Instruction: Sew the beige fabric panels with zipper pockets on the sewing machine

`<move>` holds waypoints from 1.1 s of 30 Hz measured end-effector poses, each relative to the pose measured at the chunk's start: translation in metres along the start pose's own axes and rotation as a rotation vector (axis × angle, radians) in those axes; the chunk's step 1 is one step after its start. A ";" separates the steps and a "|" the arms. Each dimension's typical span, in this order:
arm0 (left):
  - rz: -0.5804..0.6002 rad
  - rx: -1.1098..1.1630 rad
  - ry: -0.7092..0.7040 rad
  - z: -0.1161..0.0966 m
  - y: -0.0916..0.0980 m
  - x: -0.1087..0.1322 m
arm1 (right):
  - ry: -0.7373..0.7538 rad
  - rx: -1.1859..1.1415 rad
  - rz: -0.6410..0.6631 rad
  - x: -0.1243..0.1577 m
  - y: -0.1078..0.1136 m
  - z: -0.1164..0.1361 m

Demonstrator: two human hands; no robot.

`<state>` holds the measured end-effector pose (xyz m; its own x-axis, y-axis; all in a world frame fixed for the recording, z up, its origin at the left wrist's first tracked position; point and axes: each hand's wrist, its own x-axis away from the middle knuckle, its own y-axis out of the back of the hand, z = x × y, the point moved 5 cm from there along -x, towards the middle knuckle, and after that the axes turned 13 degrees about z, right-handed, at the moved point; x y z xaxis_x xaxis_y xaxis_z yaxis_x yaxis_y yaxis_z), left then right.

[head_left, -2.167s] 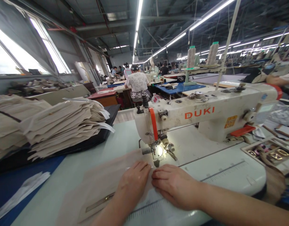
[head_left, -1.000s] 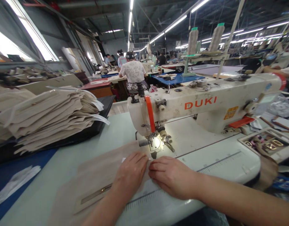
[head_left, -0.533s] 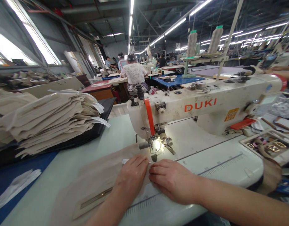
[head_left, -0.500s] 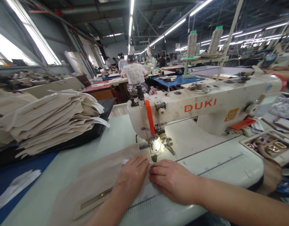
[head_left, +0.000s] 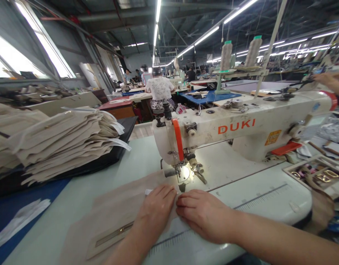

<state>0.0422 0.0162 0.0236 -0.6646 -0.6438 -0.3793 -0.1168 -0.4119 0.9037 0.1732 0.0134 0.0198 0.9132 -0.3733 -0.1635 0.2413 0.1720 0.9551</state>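
A beige fabric panel (head_left: 117,209) with a zipper (head_left: 114,234) set into it lies on the pale machine table, left of the needle area. My left hand (head_left: 157,206) rests over the panel, its closed fingers pressing near the right edge. Close beside it, my right hand (head_left: 204,215) has its fingers curled together at that same edge, the fingertips of both hands almost meeting. Just beyond them is the lit needle plate (head_left: 184,173) of a white sewing machine (head_left: 205,127). A small white strip (head_left: 148,191) shows by my left hand. The fabric under my fingers is hidden.
Stacked beige panels (head_left: 67,138) with white tapes lie at left on black cloth (head_left: 125,132). To the right sits a tray (head_left: 289,170) of metal buckles. Thread cones (head_left: 226,56) stand behind the machine. A person in a patterned white top (head_left: 160,88) sits farther back.
The view has shifted slightly, so everything appears a little lower and to the right. Both hands keep nearly the same grip and place on the fabric panel.
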 end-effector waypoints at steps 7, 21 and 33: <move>0.068 0.038 0.044 0.001 0.000 0.001 | 0.078 -0.054 0.072 -0.001 0.011 -0.002; 0.121 0.093 0.039 0.005 -0.006 0.007 | -0.152 0.161 0.120 -0.022 0.019 -0.029; 0.165 0.159 0.151 0.018 -0.025 0.005 | -0.187 0.247 0.102 -0.026 0.014 -0.048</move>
<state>0.0283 0.0352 0.0028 -0.5684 -0.7874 -0.2386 -0.1379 -0.1946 0.9711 0.1682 0.0692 0.0259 0.8469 -0.5305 -0.0377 0.0440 -0.0006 0.9990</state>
